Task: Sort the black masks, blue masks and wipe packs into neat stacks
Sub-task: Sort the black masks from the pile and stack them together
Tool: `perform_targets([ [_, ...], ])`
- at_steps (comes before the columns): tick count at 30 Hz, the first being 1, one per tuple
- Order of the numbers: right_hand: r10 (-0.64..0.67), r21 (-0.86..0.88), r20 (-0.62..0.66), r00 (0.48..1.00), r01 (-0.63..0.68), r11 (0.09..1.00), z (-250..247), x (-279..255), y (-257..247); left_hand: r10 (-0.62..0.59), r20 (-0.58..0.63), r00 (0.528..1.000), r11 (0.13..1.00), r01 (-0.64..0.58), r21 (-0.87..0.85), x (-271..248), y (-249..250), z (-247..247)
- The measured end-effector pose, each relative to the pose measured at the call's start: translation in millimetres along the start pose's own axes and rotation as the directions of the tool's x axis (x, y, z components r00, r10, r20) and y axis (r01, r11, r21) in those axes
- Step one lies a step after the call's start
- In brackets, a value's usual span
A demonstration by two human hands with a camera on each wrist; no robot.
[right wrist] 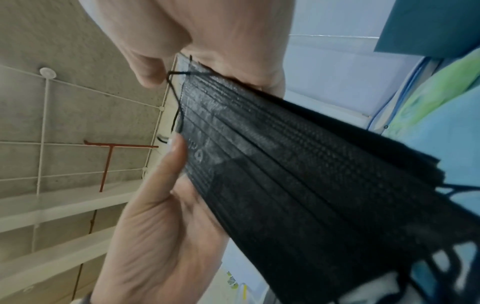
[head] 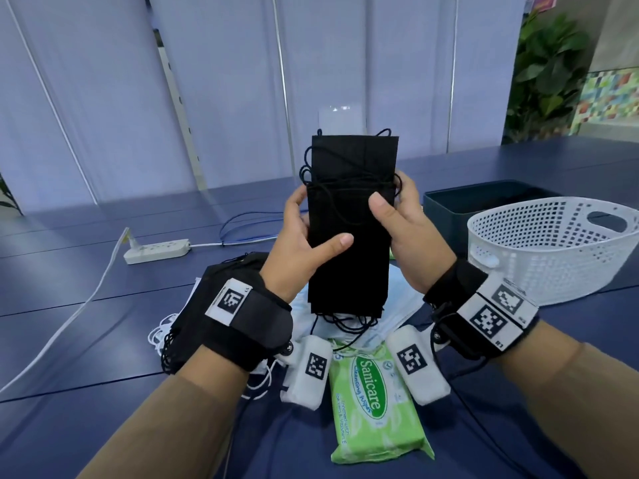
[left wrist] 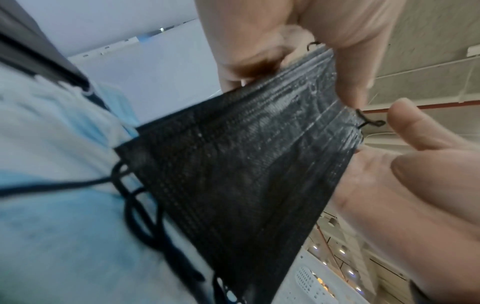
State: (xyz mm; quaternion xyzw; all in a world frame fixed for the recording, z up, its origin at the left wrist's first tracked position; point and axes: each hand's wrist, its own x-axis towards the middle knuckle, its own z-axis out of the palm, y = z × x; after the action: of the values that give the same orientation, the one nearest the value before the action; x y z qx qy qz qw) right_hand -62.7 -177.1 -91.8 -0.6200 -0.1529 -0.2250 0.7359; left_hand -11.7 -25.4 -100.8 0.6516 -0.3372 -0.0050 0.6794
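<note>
A stack of black masks (head: 352,209) stands upright above the table, its ear loops tangled across the front and dangling below. My left hand (head: 304,243) grips its left edge, thumb across the front and fingers behind. My right hand (head: 401,226) grips the right edge the same way. The left wrist view shows the pleated black stack (left wrist: 246,164) against my left palm (left wrist: 415,174). In the right wrist view the same stack (right wrist: 298,164) lies along my right hand (right wrist: 161,205). Below lie blue masks (head: 394,321), a green wipe pack (head: 373,402) and more black masks (head: 221,281).
A white perforated basket (head: 553,250) stands at the right, with a dark open box (head: 484,198) behind it. A white power strip (head: 157,251) and its cable lie at the left on the blue table (head: 103,340). Blue wires run behind the hands.
</note>
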Motion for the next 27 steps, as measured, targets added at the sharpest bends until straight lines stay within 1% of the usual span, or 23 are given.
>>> perform_targets([
  [2, -0.084, -0.011, 0.037, 0.996, 0.085, 0.996, -2.0, -0.7, -3.3, 0.021, 0.058, 0.998, 1.0, -0.021, 0.011, -0.8, 4.1, -3.3],
  [3, -0.124, -0.043, 0.044, 0.991, 0.126, 0.991, -3.9, -1.3, -6.3, 0.037, 0.078, 0.996, 0.999, -0.039, 0.015, -1.7, 5.8, -4.4],
  [4, -0.174, -0.096, 0.042, 0.984, 0.177, 0.979, -6.1, -0.8, -9.0, 0.049, 0.092, 0.995, 0.999, -0.05, 0.011, -2.5, 6.9, -4.8],
  [6, -0.271, -0.25, 0.058, 0.961, 0.277, 0.928, -10.6, 0.3, -15.2, 0.053, 0.097, 0.994, 0.999, -0.054, 0.004, -3.9, 7.5, -3.9],
  [7, -0.289, -0.319, 0.09, 0.953, 0.303, 0.898, -12.4, 1.1, -18.8, 0.054, 0.098, 0.994, 0.998, -0.056, 0.014, -4.0, 6.9, -3.3],
  [10, -0.257, -0.459, 0.233, 0.938, 0.34, 0.821, -15.9, 2.5, -24.5, 0.063, 0.081, 0.995, 0.993, -0.071, 0.092, -4.0, 4.6, 0.5],
  [12, -0.252, -0.542, 0.299, 0.92, 0.381, 0.749, -16.5, 2.8, -27.3, 0.061, 0.051, 0.997, 0.991, -0.067, 0.116, -4.4, 3.0, 1.8],
  [13, -0.223, -0.569, 0.321, 0.921, 0.375, 0.732, -16.6, 2.7, -28.7, 0.056, 0.046, 0.997, 0.991, -0.061, 0.119, -4.7, 1.9, 1.6],
  [15, -0.124, -0.567, 0.344, 0.931, 0.311, 0.763, -15.7, 1.8, -31.4, 0.032, 0.059, 0.998, 0.99, -0.039, 0.137, -5.1, -0.1, 1.9],
  [17, -0.076, -0.504, 0.344, 0.936, 0.253, 0.826, -17.0, 2.2, -32.2, -0.015, 0.073, 0.997, 0.99, 0.005, 0.138, -5.0, -0.2, 1.9],
  [19, -0.031, -0.421, 0.349, 0.937, 0.186, 0.888, -22.8, 5.0, -29.8, -0.046, 0.057, 0.997, 0.991, 0.038, 0.129, -4.9, 0.1, 1.6],
  [20, 0.017, -0.401, 0.362, 0.932, 0.14, 0.905, -25.5, 6.5, -28.8, -0.052, 0.039, 0.998, 0.992, 0.047, 0.117, -4.7, 0.9, 0.8],
  [22, 0.11, -0.412, 0.393, 0.913, 0.068, 0.909, -29.1, 7.9, -26.3, -0.053, 0.014, 0.999, 0.995, 0.051, 0.087, -4.2, 4.8, -0.8],
  [23, 0.132, -0.411, 0.398, 0.908, 0.048, 0.911, -29.4, 7.4, -24.9, -0.05, 0.016, 0.999, 0.995, 0.048, 0.091, -3.9, 6.9, -1.5],
  [24, 0.126, -0.398, 0.389, 0.912, 0.043, 0.916, -28.9, 6.8, -23.3, -0.045, 0.031, 0.998, 0.993, 0.042, 0.114, -3.4, 8.7, -1.7],
  [25, 0.093, -0.372, 0.371, 0.924, 0.056, 0.926, -26.8, 6.1, -22.9, -0.039, 0.056, 0.998, 0.989, 0.03, 0.145, -2.9, 10.5, -1.3],
  [27, -0.03, -0.325, 0.297, 0.954, 0.131, 0.937, -21.2, 6.5, -25.6, -0.031, 0.105, 0.994, 0.979, 0.009, 0.202, -3.2, 15.7, -0.4],
])
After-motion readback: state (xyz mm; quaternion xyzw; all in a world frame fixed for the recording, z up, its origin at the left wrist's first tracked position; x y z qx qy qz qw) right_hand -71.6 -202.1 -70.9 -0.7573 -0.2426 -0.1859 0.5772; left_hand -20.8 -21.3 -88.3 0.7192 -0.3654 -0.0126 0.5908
